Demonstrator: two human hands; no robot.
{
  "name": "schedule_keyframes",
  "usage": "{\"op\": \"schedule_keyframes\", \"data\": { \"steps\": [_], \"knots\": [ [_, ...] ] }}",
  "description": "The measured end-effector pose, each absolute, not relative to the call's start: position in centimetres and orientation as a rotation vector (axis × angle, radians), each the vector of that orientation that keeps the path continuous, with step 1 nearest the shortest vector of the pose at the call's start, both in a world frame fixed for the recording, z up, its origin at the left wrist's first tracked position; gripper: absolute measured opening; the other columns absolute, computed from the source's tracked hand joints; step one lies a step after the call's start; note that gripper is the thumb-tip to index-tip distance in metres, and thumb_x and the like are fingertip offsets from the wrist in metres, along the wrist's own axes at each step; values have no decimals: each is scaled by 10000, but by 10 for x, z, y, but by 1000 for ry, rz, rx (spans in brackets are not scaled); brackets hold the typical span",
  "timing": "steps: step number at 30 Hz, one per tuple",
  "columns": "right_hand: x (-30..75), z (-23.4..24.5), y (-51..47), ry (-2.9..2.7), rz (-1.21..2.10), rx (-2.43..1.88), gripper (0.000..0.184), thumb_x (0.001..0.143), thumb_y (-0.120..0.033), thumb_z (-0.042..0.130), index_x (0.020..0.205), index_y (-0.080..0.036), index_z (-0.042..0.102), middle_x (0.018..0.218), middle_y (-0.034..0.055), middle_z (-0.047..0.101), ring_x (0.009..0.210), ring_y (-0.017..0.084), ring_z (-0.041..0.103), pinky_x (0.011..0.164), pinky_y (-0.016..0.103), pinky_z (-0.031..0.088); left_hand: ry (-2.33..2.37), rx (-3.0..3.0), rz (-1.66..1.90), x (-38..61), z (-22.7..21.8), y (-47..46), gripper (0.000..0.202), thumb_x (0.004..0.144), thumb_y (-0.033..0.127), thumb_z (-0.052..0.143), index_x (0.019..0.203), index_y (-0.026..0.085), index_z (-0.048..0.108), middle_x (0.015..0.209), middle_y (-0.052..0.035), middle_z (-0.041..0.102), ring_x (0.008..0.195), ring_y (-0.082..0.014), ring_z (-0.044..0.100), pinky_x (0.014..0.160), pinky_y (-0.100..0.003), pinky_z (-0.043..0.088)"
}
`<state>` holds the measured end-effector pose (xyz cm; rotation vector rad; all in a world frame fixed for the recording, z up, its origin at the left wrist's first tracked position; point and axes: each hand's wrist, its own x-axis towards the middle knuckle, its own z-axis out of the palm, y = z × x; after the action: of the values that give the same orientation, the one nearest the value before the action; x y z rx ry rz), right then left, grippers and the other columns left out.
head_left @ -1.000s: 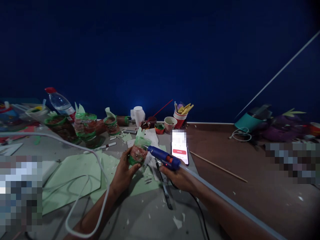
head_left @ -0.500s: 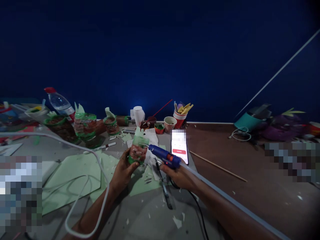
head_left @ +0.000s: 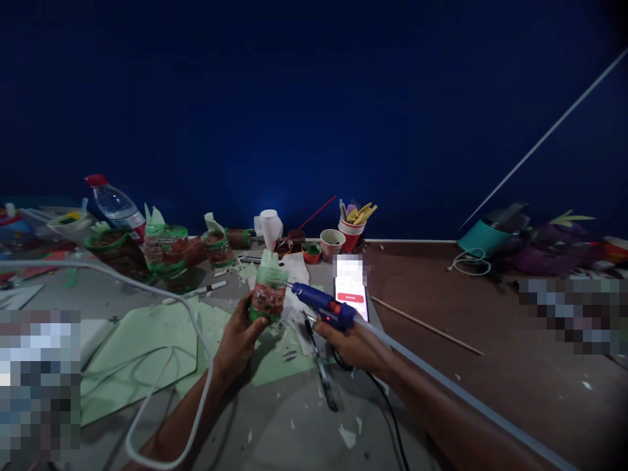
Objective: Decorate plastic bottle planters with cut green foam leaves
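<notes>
My left hand [head_left: 240, 337] is closed around the lower part of a small painted bottle pot [head_left: 269, 297], brown in the middle with green at the base and pale green pointed paper on top. In my right hand [head_left: 350, 343] is a blue hot glue gun [head_left: 321, 305], its fingers wrapped round the grip. The gun's nozzle points left, at the upper side of the pot; whether it touches I cannot tell. A long pale glue stick [head_left: 432, 366] runs out of the gun's rear. Beneath the hands lie green paper [head_left: 279, 363] and a dark pen [head_left: 324, 383].
Similar painted pots [head_left: 167, 252] stand at the back left, near a plastic bottle [head_left: 115, 206]. A lit phone [head_left: 350, 294] and a wooden stick [head_left: 426, 326] lie to the right. A red-striped cup [head_left: 351, 234] holds tools. A white cable [head_left: 203, 386] loops at the left front.
The whole view has shifted very slightly. Both hands keep their grip, and the glue gun's nozzle stays by the upper part of the pot.
</notes>
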<state>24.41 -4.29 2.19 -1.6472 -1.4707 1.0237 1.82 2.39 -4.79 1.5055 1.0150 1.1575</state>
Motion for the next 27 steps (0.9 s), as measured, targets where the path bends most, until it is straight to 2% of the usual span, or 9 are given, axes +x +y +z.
{"op": "schedule_keyframes", "data": {
  "steps": [6, 13, 18, 27],
  "knots": [
    [241, 26, -45, -1485, 1072, -1574, 301, 718, -402, 613, 909, -169, 625, 621, -28, 544, 537, 113, 454, 525, 228, 397, 1101, 1508, 1186, 20, -46, 24, 612, 734, 393, 663, 1267, 186, 443, 1263, -115, 575, 1188, -288, 510, 1021, -428, 365],
    [239, 19, -42, -1524, 1041, -1512, 227, 726, -377, 623, 844, -187, 585, 667, -19, 585, 580, 127, 527, 549, 231, 423, 1138, 1579, 1185, 18, -52, 24, 619, 720, 364, 682, 1270, 203, 448, 1264, -108, 556, 1192, -281, 494, 1031, -420, 341],
    [237, 22, -42, -1527, 1044, -1495, 185, 729, -345, 618, 802, -186, 555, 633, -33, 553, 549, 103, 494, 523, 210, 411, 1129, 1640, 1181, 18, -51, 23, 611, 723, 313, 675, 1278, 213, 438, 1285, -112, 530, 1204, -281, 470, 1053, -437, 303],
    [234, 24, -44, -1523, 1004, -1529, 219, 727, -397, 598, 725, -191, 524, 573, -37, 510, 490, 107, 442, 465, 224, 359, 1189, 1647, 1182, 22, -42, 18, 572, 699, 302, 684, 1228, 228, 479, 1202, -97, 575, 1144, -291, 507, 1018, -450, 334]
  ]
}}
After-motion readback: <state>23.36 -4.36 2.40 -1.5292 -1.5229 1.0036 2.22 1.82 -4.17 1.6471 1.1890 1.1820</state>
